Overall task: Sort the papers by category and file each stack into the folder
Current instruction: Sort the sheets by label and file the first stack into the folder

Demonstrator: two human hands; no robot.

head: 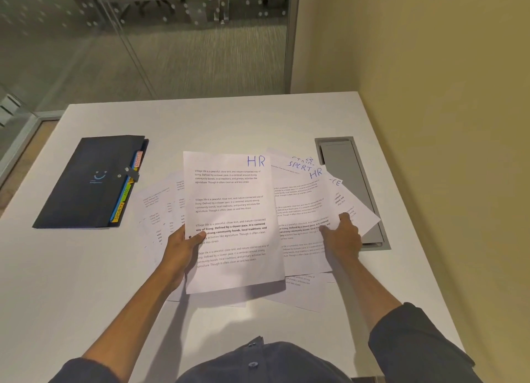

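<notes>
Sleeves [415, 351] nearest me; my left hand [180, 247] pinches an HR sheet [232, 210] over the table's [86, 282] middle, right hand [341, 236] fingers pressing flat on loose papers [301, 204]. Sorting looks barely begun; the folder [89, 181] lies closed at far left, nothing visibly filed.

Single head-worn wide-angle view, looking forward and down, close over the white table [114, 282] — no second view.
</notes>
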